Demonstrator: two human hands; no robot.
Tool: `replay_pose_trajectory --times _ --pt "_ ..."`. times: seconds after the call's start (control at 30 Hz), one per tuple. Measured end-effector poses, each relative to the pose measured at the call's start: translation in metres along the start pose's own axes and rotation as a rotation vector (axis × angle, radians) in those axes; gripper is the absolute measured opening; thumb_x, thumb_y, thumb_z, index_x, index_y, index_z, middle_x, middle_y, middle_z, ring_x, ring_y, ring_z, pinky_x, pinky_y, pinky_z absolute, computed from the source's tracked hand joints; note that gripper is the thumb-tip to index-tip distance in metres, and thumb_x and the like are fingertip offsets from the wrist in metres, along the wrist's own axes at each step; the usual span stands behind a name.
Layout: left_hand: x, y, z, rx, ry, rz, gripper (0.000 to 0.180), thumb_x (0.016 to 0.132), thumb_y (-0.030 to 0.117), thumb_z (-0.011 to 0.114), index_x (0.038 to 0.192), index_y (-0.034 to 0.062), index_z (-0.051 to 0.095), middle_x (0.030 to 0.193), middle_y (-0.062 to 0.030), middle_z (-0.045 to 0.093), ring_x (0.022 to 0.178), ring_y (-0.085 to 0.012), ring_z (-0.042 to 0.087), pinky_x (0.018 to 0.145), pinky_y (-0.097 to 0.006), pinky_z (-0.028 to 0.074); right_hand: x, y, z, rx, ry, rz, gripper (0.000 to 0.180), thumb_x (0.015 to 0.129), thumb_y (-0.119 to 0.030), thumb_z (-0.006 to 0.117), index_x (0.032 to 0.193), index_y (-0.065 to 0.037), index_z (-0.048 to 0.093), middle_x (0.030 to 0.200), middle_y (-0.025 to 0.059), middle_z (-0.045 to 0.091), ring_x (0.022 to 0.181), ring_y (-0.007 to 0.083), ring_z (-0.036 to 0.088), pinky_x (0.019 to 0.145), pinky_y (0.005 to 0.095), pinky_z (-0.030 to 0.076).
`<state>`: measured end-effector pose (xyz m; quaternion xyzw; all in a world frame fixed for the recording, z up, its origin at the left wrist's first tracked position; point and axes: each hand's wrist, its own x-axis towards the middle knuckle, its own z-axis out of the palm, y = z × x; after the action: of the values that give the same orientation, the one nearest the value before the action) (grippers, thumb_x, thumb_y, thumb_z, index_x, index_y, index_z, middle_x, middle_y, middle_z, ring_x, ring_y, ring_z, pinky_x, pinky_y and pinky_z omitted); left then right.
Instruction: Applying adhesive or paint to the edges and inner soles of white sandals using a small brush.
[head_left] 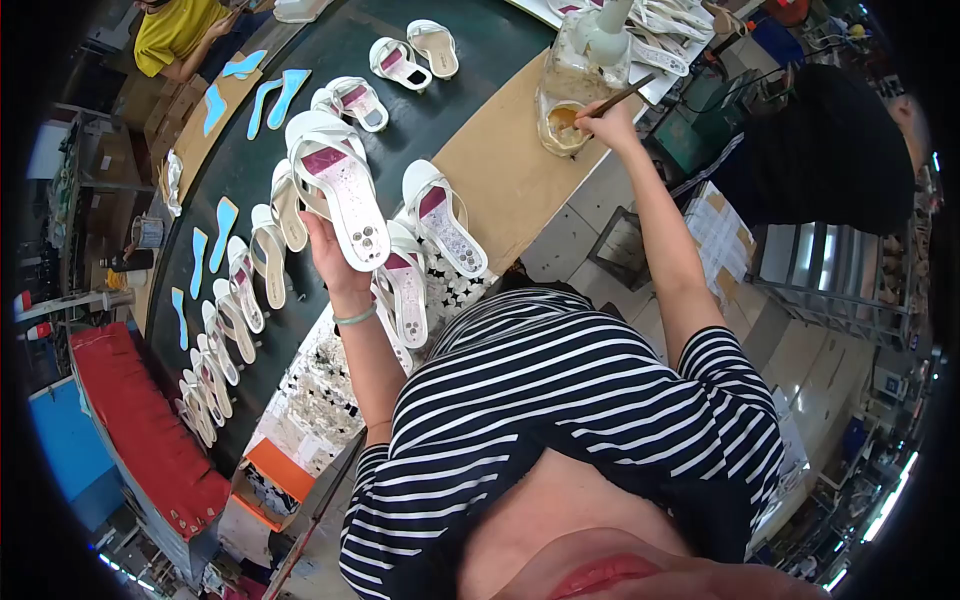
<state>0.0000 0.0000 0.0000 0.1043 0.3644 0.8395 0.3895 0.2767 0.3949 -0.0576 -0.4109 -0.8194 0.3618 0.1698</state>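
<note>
My left hand [334,258] is closed around the heel end of a white sandal [345,200], which has crossed straps, a purple patch inside and metal studs at the heel. In my right hand [612,126] is a brush [634,90] with a thin dark handle, pinched between the fingers. The brush's lower end is at a glue-crusted pot [549,128] with a yellowish inside; its tip is hidden by my fingers. Beside the held sandal, another white sandal [447,225] with the same purple patch lies on the table edge. More such sandals [405,290] lie below my left wrist.
A dark green conveyor belt [480,110] carries white sandals and blue-edged insole pieces [285,98]. Brown board [500,165] lines the near edge. An orange box [280,470] stands lower left. Another person in yellow [175,35] sits across the belt. A dark covered shape [830,150] stands at right.
</note>
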Motion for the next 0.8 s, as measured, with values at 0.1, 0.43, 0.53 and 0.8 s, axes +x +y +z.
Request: replay_pose_trajectory --times 0.1,0.43,0.53,0.8 --pt "0.001 -0.004 -0.011 -0.039 -0.132 -0.016 0.06 0.101 0.049 0.028 0.144 0.0077 0.032 0.137 -0.008 0.048 0.119 -0.0212 0.052 0.098 -0.035 0.044 -0.017 -0.033 -0.034 0.5 0.022 0.224 0.01 0.073 -0.003 0.068 0.081 0.004 0.068 0.068 0.0071 0.067 0.057 0.0116 0.062 0.05 0.0214 0.046" --pt "0.009 -0.02 0.028 0.031 0.126 0.117 0.06 0.101 0.05 0.024 0.143 0.0082 0.032 0.135 -0.0075 0.049 0.119 -0.0214 0.053 0.098 -0.035 0.045 -0.054 -0.04 -0.045 0.7 -0.19 0.212 0.009 0.076 -0.004 0.07 0.082 0.003 0.067 0.069 0.008 0.066 0.059 0.0151 0.064 0.052 0.0259 0.05" --pt "0.016 -0.024 0.037 0.041 0.109 0.131 0.059 0.101 0.049 0.024 0.139 0.0063 0.038 0.131 -0.0076 0.053 0.115 -0.021 0.056 0.096 -0.035 0.046 -0.056 -0.031 -0.053 0.986 0.213 0.152 0.009 0.077 -0.004 0.068 0.081 0.004 0.065 0.067 0.0103 0.065 0.052 0.0174 0.062 0.047 0.0271 0.049" --pt "0.019 -0.027 0.053 0.086 -0.034 0.158 0.064 0.1 0.054 0.023 0.141 0.0068 0.033 0.137 -0.0101 0.047 0.121 -0.0232 0.052 0.101 -0.036 0.042 -0.102 -0.088 -0.058 1.111 -0.279 0.248 0.008 0.079 -0.005 0.064 0.081 0.002 0.063 0.07 0.0123 0.064 0.055 0.0191 0.063 0.048 0.0306 0.05"
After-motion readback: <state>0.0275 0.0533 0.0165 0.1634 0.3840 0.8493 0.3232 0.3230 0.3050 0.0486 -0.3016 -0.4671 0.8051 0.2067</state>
